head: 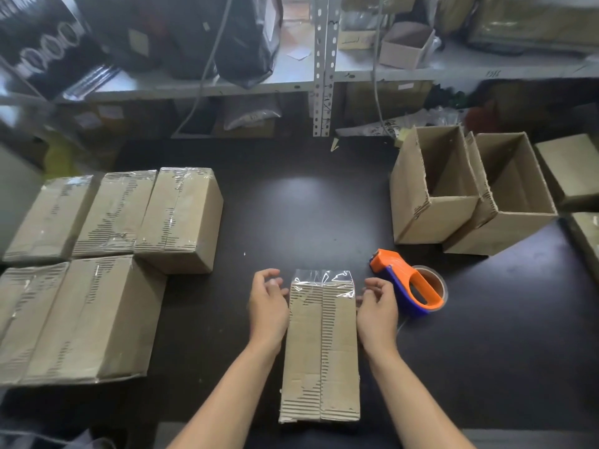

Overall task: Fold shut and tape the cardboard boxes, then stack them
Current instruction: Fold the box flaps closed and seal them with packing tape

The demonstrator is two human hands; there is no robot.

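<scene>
1. Our left hand (269, 304) and right hand (377, 307) sit low in the centre of the frame, one on each side of the closed box (321, 348). Both are loosely curled and hold nothing; whether the palms touch the box walls we cannot tell.
2. The box lies on the dark counter (308, 215), flaps folded shut, with a strip of clear tape (321, 281) across its far end, the loose part sticking up past the edge.
3. We judge the box light and fairly stiff, yet its worn skin shows bare corrugation, so the top may dent. The tape film looks slick and clingy.
4. We would press the tape down over the far edge, then lift by the two long side walls.
5. Just right of the right hand lies the orange tape dispenser (408, 283).
6. Taped boxes (113, 238) crowd the left; open boxes (470, 189) stand at upper right.
</scene>
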